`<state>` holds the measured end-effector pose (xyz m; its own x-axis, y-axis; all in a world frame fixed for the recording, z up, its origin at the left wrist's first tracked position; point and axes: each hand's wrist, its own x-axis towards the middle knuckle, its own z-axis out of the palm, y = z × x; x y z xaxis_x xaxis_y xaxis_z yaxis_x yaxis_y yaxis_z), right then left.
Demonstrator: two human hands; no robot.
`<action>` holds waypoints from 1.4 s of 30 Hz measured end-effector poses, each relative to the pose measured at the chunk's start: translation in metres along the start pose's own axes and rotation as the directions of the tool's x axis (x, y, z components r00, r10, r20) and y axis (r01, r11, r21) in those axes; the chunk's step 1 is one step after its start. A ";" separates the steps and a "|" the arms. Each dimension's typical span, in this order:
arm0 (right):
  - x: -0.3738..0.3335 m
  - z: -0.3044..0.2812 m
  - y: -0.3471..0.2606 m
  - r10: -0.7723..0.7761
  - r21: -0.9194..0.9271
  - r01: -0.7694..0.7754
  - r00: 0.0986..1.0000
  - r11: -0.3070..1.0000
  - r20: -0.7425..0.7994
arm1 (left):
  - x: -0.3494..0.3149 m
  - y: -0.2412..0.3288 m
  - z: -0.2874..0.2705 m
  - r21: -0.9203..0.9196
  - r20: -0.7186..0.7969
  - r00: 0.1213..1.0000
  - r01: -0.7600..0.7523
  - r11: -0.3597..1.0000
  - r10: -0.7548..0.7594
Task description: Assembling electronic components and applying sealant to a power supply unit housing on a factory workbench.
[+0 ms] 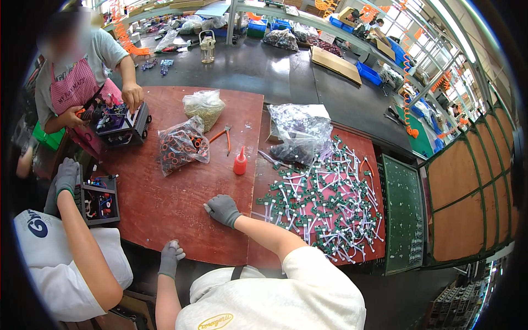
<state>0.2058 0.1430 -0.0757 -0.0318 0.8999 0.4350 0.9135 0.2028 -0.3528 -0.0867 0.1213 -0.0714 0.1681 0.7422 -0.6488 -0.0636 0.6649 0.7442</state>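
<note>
My right hand, in a grey glove, rests on the red-brown tabletop with its fingers curled into a fist. Nothing shows in it. At the table's near edge is my left hand, also in a grey glove; its fingers are bent in and no object is visible in them. Beyond my right hand stands a red squeeze bottle with a pointed tip. Orange-handled pliers lie behind it. Next to them is a clear bag of black and orange ring-shaped parts.
Many green connectors with white cables cover the table at right, beside a plastic bag and a green board. At left, a co-worker's gloved hand is by an open black housing. Another person handles a black device.
</note>
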 end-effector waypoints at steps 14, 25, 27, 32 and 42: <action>0.000 0.001 0.001 0.050 -0.024 -0.048 0.995 0.999 0.087 | 0.005 -0.010 -0.003 0.005 0.042 0.998 -0.045 0.999 0.045; 0.000 0.005 0.002 -0.077 -0.059 0.078 0.997 0.995 0.021 | 0.007 -0.010 0.001 0.075 0.061 0.998 -0.037 0.997 0.033; 0.000 0.003 0.001 -0.085 -0.032 0.086 0.996 0.996 0.019 | 0.008 -0.011 0.001 0.025 0.071 0.996 -0.056 0.998 0.054; 0.001 0.001 -0.001 -0.093 -0.025 0.094 0.995 0.995 0.017 | 0.006 -0.012 0.005 0.093 0.020 0.999 -0.051 0.994 0.049; 0.000 0.001 0.003 -0.086 -0.010 0.086 0.996 0.996 0.030 | 0.011 -0.015 0.008 0.097 -0.046 0.998 -0.028 0.995 0.032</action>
<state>0.2078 0.1441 -0.0770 -0.1225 0.8903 0.4387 0.9111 0.2761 -0.3059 -0.0758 0.1187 -0.0881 0.1209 0.7663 -0.6310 0.0279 0.6328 0.7738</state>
